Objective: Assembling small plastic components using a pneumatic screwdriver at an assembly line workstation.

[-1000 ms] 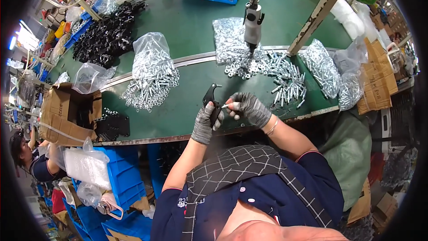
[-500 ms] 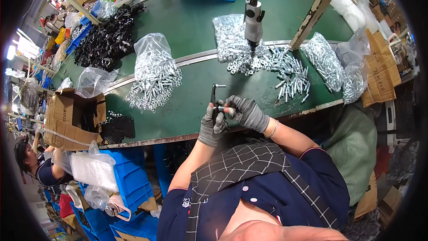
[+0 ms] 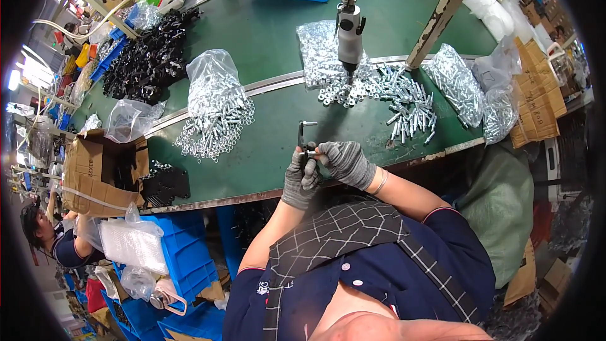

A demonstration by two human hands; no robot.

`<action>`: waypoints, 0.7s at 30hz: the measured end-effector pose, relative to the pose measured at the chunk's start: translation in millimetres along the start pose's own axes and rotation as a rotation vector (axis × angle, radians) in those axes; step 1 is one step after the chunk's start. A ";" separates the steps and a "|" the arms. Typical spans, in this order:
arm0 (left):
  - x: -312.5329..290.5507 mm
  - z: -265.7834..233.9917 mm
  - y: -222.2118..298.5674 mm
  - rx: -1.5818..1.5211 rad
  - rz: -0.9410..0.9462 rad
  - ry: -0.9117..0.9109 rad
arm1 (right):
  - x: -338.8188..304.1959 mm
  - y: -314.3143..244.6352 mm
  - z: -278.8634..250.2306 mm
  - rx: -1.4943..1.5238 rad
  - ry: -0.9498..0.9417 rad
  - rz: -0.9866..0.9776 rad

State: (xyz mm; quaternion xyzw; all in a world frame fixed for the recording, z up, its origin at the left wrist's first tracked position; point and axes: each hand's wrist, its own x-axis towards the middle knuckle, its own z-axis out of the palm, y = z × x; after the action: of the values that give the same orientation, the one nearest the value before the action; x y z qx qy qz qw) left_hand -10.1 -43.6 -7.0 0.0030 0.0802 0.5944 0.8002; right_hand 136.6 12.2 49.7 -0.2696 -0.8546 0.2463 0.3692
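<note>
Left hand point(image 3: 300, 184): grey-gloved, closed around the lower part of a black bracket point(image 3: 301, 136).
Right hand point(image 3: 350, 163): also gloved, fingertips pinched on a short silver stud point(image 3: 310, 153) at the bracket's side.
Bracket: held over the near part of a green worktable point(image 3: 265, 129); turned upright from the slant of a second ago, with the stud now brought against it. Alignment of the two is suggested; whether the stud is seated cannot be told.
Driver point(image 3: 350, 38): hung upright beyond the hands, near loose silver washers point(image 3: 341, 93) and pins point(image 3: 413, 107).
</note>
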 end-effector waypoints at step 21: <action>43.9 28.0 9.8 0.959 0.002 0.448 | 29.2 142.9 -40.3 -0.512 -0.193 0.316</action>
State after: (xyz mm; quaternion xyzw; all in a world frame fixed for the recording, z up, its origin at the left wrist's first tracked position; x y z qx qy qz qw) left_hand -3.4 3.6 16.1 0.2416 0.5120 0.4777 0.6718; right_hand 190.2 144.7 0.1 -0.4585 -0.8675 0.1020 0.1639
